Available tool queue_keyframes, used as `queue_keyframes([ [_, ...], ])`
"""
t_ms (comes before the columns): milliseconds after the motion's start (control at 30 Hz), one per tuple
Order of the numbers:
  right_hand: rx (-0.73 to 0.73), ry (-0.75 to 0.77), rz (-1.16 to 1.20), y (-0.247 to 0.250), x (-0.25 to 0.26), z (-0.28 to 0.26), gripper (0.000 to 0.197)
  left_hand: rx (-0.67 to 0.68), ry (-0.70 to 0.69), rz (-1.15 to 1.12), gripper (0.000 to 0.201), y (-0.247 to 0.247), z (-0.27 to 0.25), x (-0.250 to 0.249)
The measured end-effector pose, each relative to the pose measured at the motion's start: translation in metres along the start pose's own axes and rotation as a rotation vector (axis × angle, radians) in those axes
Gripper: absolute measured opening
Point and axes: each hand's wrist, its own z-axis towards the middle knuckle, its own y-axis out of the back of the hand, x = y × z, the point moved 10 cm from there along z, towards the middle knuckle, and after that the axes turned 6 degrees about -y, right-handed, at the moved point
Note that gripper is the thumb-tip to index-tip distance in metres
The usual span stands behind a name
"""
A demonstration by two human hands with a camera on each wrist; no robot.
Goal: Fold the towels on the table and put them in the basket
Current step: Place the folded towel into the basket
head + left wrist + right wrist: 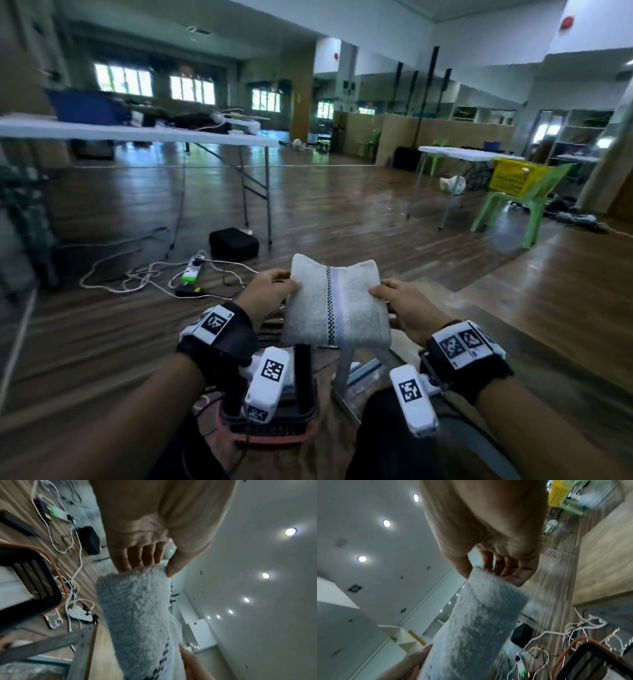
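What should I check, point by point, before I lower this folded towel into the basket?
1. Left hand grips the towel: ok, thumb on top and fingers beneath its left edge.
2. Right hand grips the opposite edge: ok.
3. Towel is folded: ok, a compact rectangle with its checkered stripe on top.
4. Basket lies below the towel: ok, the dark basket with the orange rim is under the left wrist.
5. Room inside the basket: cannot tell, the wrists hide most of it.
6. Floor cables away from the basket: cannot tell.
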Motion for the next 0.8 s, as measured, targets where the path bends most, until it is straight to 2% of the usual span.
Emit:
queue_keyframes([
  [167, 0.134, -0.038, -0.055, -0.074, -0.014, 0.038, 0.021, -0.129, 0.056, 0.038, 0.018, 0.064, -0.001, 0.033],
  [300, 0.211, -0.105, -0.085, -0.121, -0.041, 0.078, 0.024, -0.197, 0.154, 0.045, 0.023, 0.103, 0.011, 0.082],
  [400, 0.242, -0.192, -0.100, -0.149, -0.074, 0.113, 0.020, -0.228, 0.227, 0.064, 0.018, 0.123, 0.028, 0.128],
  [533, 0.250, -0.331, -0.157, -0.178, -0.139, 0.158, 0.015, -0.224, 0.348, 0.145, 0.018, 0.138, 0.059, 0.208],
  [633, 0.217, -0.462, -0.244, -0.189, -0.199, 0.194, 0.018, -0.162, 0.515, 0.245, 0.020, 0.140, 0.085, 0.282],
  [733, 0.217, -0.540, -0.351, -0.199, -0.259, 0.238, 0.011, -0.124, 0.632, 0.336, 0.026, 0.143, 0.114, 0.357],
  [800, 0.206, -0.575, -0.391, -0.204, -0.290, 0.266, 0.008, -0.096, 0.671, 0.371, 0.015, 0.141, 0.137, 0.395],
])
